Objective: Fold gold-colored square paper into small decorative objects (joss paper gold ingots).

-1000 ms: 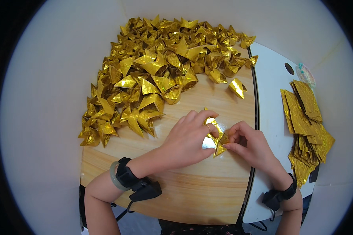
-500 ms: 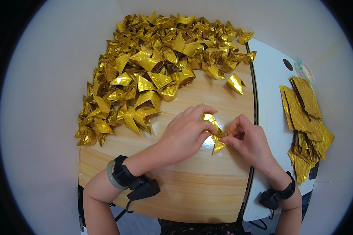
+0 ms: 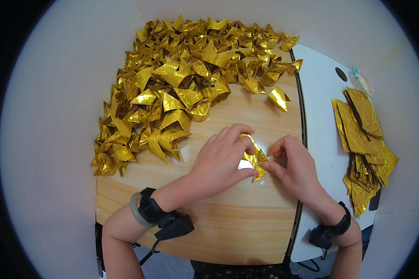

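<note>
A small piece of gold foil paper (image 3: 255, 158), partly folded, lies on the light wooden board (image 3: 219, 223) between both hands. My left hand (image 3: 221, 160) presses on its left side, fingers curled over the top and thumb under the lower edge. My right hand (image 3: 293, 165) pinches its right edge with thumb and fingertips. Both wrists wear black bands.
A large heap of folded gold paper shapes (image 3: 186, 88) covers the far and left part of the board. One folded shape (image 3: 278, 97) lies apart near the board's right edge. A stack of flat gold sheets (image 3: 365, 144) rests on the white table (image 3: 321, 93) at right.
Both hands have stayed on the gold piece, with the fingers shifting slightly as the fold is pressed. The view has moved a little.
</note>
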A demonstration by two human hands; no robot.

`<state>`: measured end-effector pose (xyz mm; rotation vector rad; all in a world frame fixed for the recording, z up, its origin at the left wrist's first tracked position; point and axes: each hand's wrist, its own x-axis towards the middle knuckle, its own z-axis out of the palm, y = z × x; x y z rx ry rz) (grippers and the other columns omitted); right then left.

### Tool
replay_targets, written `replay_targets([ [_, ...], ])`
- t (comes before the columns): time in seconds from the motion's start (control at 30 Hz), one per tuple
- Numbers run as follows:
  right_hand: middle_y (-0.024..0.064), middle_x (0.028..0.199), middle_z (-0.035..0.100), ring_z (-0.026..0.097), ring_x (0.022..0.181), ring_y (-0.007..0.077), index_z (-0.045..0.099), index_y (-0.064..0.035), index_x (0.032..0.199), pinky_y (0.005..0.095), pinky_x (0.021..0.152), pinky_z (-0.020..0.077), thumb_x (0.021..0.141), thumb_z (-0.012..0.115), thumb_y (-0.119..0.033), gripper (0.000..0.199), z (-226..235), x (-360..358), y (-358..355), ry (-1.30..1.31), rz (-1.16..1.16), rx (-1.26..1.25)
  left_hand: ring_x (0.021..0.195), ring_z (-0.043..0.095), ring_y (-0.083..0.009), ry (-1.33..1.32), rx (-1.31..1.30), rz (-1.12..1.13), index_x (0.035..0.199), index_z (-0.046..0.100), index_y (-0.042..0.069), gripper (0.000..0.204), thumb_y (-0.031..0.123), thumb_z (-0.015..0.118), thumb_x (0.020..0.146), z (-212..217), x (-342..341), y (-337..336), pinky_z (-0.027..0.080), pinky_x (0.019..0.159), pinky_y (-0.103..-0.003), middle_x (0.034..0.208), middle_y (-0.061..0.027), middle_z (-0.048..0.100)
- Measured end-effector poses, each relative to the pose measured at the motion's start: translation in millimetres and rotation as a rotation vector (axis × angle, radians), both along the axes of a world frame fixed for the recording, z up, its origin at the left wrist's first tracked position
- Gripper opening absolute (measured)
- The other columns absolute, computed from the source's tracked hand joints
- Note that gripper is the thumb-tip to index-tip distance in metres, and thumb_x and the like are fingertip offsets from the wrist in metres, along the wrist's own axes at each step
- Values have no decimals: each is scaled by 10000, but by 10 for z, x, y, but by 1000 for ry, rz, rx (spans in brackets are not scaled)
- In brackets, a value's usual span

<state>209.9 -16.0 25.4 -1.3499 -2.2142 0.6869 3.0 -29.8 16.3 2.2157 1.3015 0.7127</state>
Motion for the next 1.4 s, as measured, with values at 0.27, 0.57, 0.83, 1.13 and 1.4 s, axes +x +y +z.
replay_targets([
  [0.27, 88, 866, 565, 541, 853, 300, 524, -69, 937, 390, 744, 434, 736, 775, -144, 330, 12, 22, 64, -32, 62, -35, 882, 553, -257, 82, 162, -116, 1079, 706, 214, 317, 196, 742, 764, 5, -21, 9, 487, 745, -356, 1167, -92, 540],
  [0.57, 108, 1139, 617, 558, 1110, 287, 567, -43, 1193, 414, 940, 442, 796, 721, -149, 439, -61, 95, 93, -9, 368, 278, 952, 511, -248, 271, 443, 18, 1021, 727, 153, 266, 209, 729, 760, -1, -74, 23, 449, 776, -367, 1093, -38, 577],
  [0.83, 194, 1427, 433, 421, 1330, 297, 438, -4, 1377, 465, 1100, 328, 831, 637, -491, 758, 116, 65, -29, -399, 517, 281, 964, 507, -251, 251, 453, 54, 970, 736, 133, 246, 206, 745, 735, -22, -73, 17, 436, 805, -378, 995, -4, 603],
  [1.13, 166, 1439, 426, 405, 1339, 299, 459, -109, 1388, 511, 1095, 314, 762, 634, -605, 819, 161, 116, 0, -455, 559, 300, 954, 521, -247, 255, 460, 62, 926, 738, 109, 245, 210, 763, 704, 19, -125, -11, 438, 784, -380, 985, 2, 620],
  [1.4, 51, 1200, 641, 563, 1158, 220, 647, -153, 1127, 471, 1052, 377, 807, 699, -393, 402, -10, 154, 96, -326, 409, 483, 955, 521, -248, 204, 413, -35, 951, 720, 83, 342, 263, 789, 667, 63, -98, -4, 440, 791, -379, 992, -18, 606],
])
